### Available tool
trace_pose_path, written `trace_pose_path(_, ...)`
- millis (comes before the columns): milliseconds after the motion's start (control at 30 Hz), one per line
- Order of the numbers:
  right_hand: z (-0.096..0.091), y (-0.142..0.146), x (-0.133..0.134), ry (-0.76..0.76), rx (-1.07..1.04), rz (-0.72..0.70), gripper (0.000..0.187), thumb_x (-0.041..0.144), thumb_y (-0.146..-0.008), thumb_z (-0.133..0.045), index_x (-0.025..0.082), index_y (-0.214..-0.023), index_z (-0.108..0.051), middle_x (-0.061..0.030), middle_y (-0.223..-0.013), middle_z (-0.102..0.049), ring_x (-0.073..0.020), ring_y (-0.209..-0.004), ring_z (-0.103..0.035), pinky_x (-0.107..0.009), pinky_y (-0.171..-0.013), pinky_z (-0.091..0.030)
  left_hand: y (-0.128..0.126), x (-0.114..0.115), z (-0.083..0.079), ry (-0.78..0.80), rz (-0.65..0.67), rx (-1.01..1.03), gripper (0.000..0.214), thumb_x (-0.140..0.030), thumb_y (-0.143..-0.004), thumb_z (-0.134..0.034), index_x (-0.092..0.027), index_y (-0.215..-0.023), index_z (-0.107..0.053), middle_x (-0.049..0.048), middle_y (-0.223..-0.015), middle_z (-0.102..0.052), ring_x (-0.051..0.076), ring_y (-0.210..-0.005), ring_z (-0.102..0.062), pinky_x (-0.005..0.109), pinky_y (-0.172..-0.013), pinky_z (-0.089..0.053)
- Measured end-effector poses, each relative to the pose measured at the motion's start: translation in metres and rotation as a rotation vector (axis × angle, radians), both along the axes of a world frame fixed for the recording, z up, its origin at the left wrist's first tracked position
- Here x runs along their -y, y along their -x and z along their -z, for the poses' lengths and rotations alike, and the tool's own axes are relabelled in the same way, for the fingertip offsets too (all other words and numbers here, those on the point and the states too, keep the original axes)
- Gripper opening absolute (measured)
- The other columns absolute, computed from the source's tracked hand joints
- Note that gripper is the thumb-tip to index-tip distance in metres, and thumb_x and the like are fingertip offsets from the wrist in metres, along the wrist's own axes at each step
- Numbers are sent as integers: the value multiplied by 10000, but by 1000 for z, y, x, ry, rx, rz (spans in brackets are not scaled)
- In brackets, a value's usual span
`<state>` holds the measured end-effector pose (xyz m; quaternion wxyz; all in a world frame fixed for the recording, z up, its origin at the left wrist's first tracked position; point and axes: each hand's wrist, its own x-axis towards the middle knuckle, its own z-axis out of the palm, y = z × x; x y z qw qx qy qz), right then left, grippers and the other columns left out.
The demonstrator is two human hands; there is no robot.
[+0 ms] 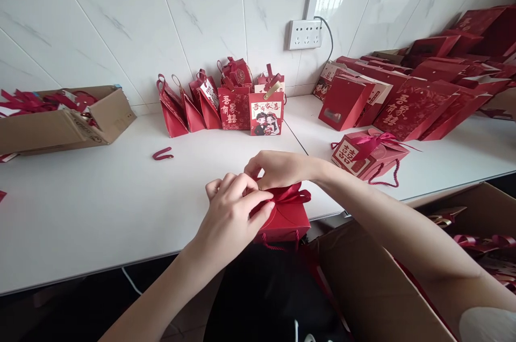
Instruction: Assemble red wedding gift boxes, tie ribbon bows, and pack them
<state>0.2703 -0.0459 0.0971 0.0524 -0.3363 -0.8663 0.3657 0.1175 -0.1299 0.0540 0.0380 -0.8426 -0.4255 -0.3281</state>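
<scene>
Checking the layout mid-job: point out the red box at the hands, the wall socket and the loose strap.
Red box (289,216), head view: its top.
Wall socket (305,34), head view: its front.
Loose strap (163,157), head view: its nearer leg.

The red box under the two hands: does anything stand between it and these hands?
Nothing visible does: the left hand and the right hand are both at the ribbon on top of the red box. The loose red strap lies apart at left, another ribboned box at right.
</scene>
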Motion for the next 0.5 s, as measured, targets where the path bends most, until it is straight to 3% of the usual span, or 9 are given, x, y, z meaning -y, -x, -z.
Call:
trace_pose_path(333,16,1,-2,-25,-160,210,156,244,-822,-531,154,-823,-659,-31,-774,-690,-116,-678,-596,-213,-584,-426,-2,-4,-2,156,30,19,102,-191,-828,-582,-219,-784,-670,-3,-802,-628,165,-807,-566,355,-775,-321)
trace_pose_path(500,5,-45,6,-49,-265,242,310,433,-833,-600,160,-975,-638,-68,-957,-684,-165,-874,-629,-284,-756,-494,-2,-5,-3,243,29,31,99,-180,-837,-579,-223,-859,-666,-16,-841,-646,152,-815,-588,355,-796,-323)
